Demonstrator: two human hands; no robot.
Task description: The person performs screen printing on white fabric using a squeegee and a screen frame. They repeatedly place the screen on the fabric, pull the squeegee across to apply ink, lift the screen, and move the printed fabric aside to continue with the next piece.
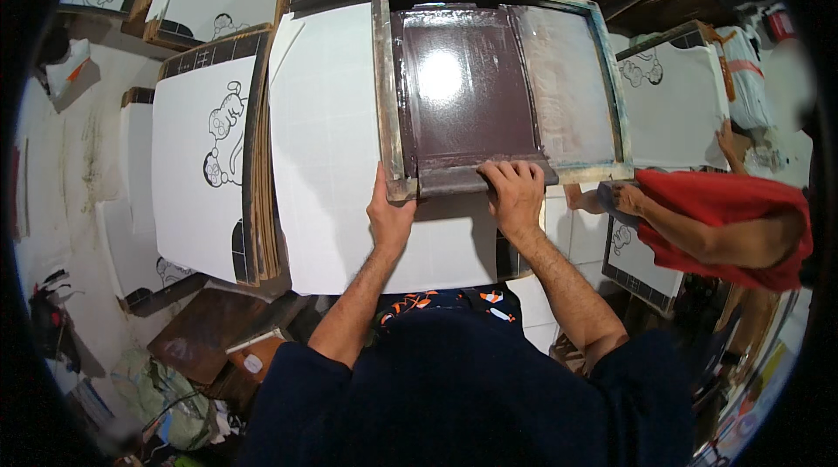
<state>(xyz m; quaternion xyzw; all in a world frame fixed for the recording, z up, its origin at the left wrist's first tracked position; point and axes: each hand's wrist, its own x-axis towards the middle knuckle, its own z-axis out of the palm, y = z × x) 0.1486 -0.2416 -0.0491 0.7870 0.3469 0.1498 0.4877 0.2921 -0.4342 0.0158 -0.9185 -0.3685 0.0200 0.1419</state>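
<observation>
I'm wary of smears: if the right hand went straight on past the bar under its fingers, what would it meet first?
Probably the glossy dark ink, just beyond the bar; how high the right hand sits above it is unclear.

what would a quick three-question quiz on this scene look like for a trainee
1. Multiple choice: which has its fingers curled over the dark bar?
A) left hand
B) right hand
C) a co-worker's hand

2. True or false: the left hand lies flat in the middle of the glossy dark area inside the frame.

3. Fill in: the co-worker at the picture's right wears a ___ garment.

Key: 1. B; 2. False, it is at the frame's near-left corner; 3. red.
</observation>
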